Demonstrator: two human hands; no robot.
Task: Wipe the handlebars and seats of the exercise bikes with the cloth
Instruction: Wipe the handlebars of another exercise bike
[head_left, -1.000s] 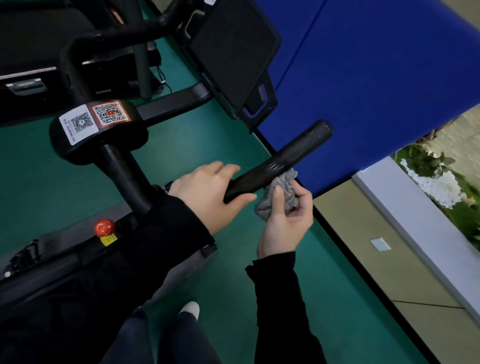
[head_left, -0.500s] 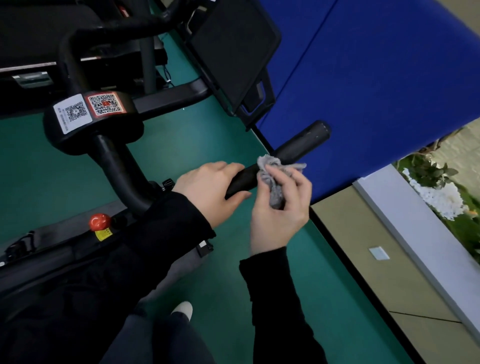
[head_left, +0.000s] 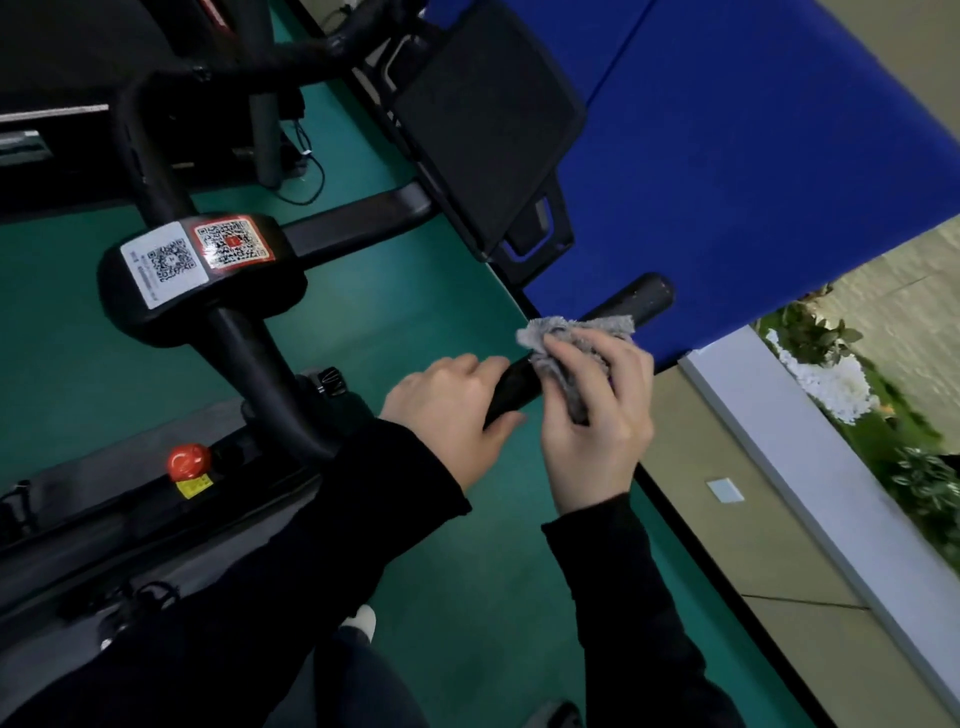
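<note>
1. Head view, first risk: the small grey fluffy cloth (head_left: 576, 338) is bunched over the straight black rubber-covered handlebar bar (head_left: 641, 297) and covers only a short part of it. The free end of the bar, in front of the blue padded wall panel (head_left: 753, 156), is bare. In my judgement this end could be left unwiped if the stroke is too short.
2. Head view, second risk: the cloth is crumpled, and one loose corner stands out on the far side of the bar. If the grip becomes weak during a stroke, the cloth may slip off the round bar and fall on the green floor (head_left: 441, 571).
3. Head view, third risk: the cloth cannot reach the part of the bar covered by the left hand (head_left: 452, 410). I think this part may be forgotten.
4. Head view, left hand: its fingers are curled over the near part of the bar and the thumb lies under it, so it grips the bar, just beside the other hand.
5. Head view, right hand (head_left: 597, 421): its fingers are curled and hold the cloth wrapped on the bar from above. The thumb is hidden.
6. Head view, place of the things: the cloth sits on the bar between the left hand and the free end. No seat is in view. The black centre block with two QR stickers (head_left: 208, 270) is well apart from both hands
</note>
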